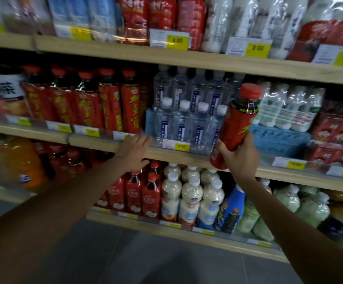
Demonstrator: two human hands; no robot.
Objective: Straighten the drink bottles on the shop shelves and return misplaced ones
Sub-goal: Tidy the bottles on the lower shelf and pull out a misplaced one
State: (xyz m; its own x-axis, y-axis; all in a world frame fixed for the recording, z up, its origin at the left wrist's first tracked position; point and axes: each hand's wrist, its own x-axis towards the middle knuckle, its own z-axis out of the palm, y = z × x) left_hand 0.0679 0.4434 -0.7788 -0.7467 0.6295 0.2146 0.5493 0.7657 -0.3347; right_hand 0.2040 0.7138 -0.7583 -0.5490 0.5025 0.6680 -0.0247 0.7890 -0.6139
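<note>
My right hand [241, 157] grips a red-labelled tea bottle [238, 124] with a red cap, held tilted slightly right in front of the middle shelf, over the packs of clear water bottles [183, 121]. A row of matching red-labelled tea bottles [96, 103] stands on the same shelf to the left. My left hand [132, 151] is empty, fingers spread, its fingertips at the front edge of the middle shelf [105, 138] just right of that red row.
The top shelf holds wrapped white and red bottle packs behind yellow price tags [177, 42]. The bottom shelf carries small red bottles [134, 193], creamy milk drinks [191, 199], a blue bottle and green ones. An orange soda bottle [21, 162] is at far left. Grey floor lies below.
</note>
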